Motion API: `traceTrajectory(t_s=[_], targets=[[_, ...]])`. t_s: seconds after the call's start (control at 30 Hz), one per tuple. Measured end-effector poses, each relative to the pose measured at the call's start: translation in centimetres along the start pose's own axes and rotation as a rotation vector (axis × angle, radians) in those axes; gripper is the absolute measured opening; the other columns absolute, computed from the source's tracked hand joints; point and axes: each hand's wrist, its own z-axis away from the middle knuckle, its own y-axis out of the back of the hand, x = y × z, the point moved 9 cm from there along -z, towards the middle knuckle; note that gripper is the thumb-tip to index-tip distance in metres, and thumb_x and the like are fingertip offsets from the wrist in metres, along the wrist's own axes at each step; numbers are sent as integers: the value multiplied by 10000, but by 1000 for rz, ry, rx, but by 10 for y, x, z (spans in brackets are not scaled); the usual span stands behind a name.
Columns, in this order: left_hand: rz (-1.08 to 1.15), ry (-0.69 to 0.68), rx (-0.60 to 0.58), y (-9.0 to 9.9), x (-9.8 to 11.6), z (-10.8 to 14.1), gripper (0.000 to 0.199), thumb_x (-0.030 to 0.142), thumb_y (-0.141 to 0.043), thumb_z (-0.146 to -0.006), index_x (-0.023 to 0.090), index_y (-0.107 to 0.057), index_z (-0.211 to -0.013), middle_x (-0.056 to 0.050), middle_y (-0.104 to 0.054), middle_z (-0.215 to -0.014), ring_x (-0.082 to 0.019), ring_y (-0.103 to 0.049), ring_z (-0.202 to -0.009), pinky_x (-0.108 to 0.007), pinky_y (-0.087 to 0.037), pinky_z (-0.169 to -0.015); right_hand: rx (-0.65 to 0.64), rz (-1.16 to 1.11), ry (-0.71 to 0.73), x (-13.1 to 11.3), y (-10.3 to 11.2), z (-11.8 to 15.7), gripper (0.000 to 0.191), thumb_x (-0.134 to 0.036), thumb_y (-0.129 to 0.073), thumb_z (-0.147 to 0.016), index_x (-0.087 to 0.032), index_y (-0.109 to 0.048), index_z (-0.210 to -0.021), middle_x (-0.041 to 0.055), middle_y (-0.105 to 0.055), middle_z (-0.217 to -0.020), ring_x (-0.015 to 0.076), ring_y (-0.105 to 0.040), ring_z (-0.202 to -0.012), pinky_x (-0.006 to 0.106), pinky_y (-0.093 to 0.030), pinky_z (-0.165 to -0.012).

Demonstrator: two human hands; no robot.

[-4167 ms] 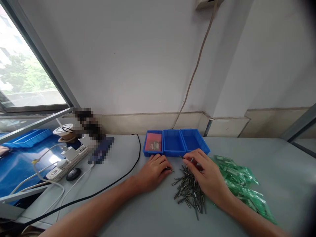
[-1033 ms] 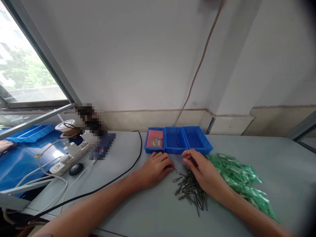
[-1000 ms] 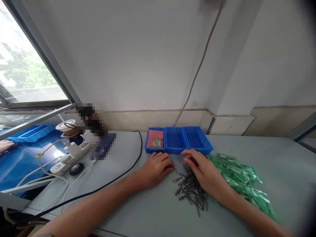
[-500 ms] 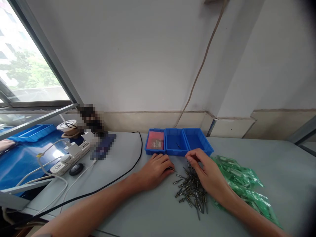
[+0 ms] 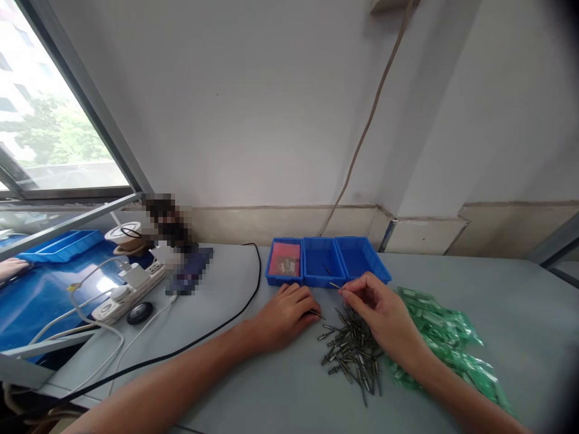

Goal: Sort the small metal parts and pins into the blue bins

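- Two hands at work, each with one rivet.
- Right hand (image 5: 380,313): thumb and forefinger pinched on one slim rivet (image 5: 335,285), whose brass-coloured end pokes out leftward past the fingertips.
- Left hand (image 5: 287,316): low at the table, thumb and forefinger closed on one darker rivet (image 5: 316,313), its thin end pointing from the fingertips toward the right hand's side.
- One heap of rivets (image 5: 355,349) on the table, just below the right fingertips and to the right of the left ones; they overlap too much to count.
- Three blue bins side by side, just beyond the fingers of both hands.
- Left bin (image 5: 283,281): just past the left fingers; it holds one red sheet (image 5: 284,249) and clear-bagged small parts (image 5: 286,265), number not readable.
- Middle bin (image 5: 322,281): beyond the gap between the two hands' fingers, one rivet (image 5: 326,269) lying in it.
- Right bin (image 5: 359,256): directly beyond the right fingers.
- Green bags (image 5: 446,337): right of the right fingers, past the wrist; at least two, exact number unclear.
- One black cable (image 5: 226,325) and one round black object (image 5: 140,313), both left of the left fingers.
- One co-worker's hand (image 5: 13,266), far left, well apart from the left fingers.
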Motion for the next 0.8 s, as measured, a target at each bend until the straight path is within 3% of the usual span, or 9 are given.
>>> traceTrajectory(t_s=[0.1, 0.27, 0.53, 0.7, 0.8], targets=[[-3, -5, 6, 0, 0, 0, 135, 290, -562, -1120, 201, -663, -1109, -40, -671, -1092, -208, -572, -988, -354, -401, -891, -3, 5, -9, -1, 2, -2, 224, -482, -706, -962, -261, -673, -944, 40, -746, -932, 253, -685, -892, 378, -531, -826], [2, -11, 13, -1, -1, 0, 137, 291, -561, -1120, 201, -664, -1121, -42, -662, -1100, -206, -575, -1003, -347, -410, -888, -4, 34, -15, -1, 3, -4, 335, -529, -635, -974, -261, -770, -1124, 84, -787, -1125, 285, -722, -965, 429, -558, -914], [-1, -4, 18, -1, -1, 0, 122, 282, -575, -1114, 198, -663, -1112, -42, -661, -1116, -205, -580, -1008, -349, -415, -890, 34, -44, -28, 2, 3, -5, 400, -605, -609, -978, -230, -721, -1061, 85, -783, -983, 240, -702, -814, 383, -602, -822], [-6, 1, 17, -1, -2, 0, 124, 289, -580, -1114, 204, -670, -1114, -39, -668, -1120, -202, -584, -1015, -351, -417, -899, 13, -49, -46, 4, 1, -5, 365, -593, -655, -963, -242, -691, -1056, 64, -775, -995, 242, -717, -832, 383, -574, -841], [-11, 9, 18, -2, -3, 0, 123, 287, -583, -1111, 206, -675, -1107, -44, -671, -1120, -204, -583, -1020, -351, -422, -902, 30, 13, -22, 2, 3, -5, 325, -568, -677, -955, -252, -683, -1029, 33, -738, -898, 238, -684, -802, 369, -536, -797]])
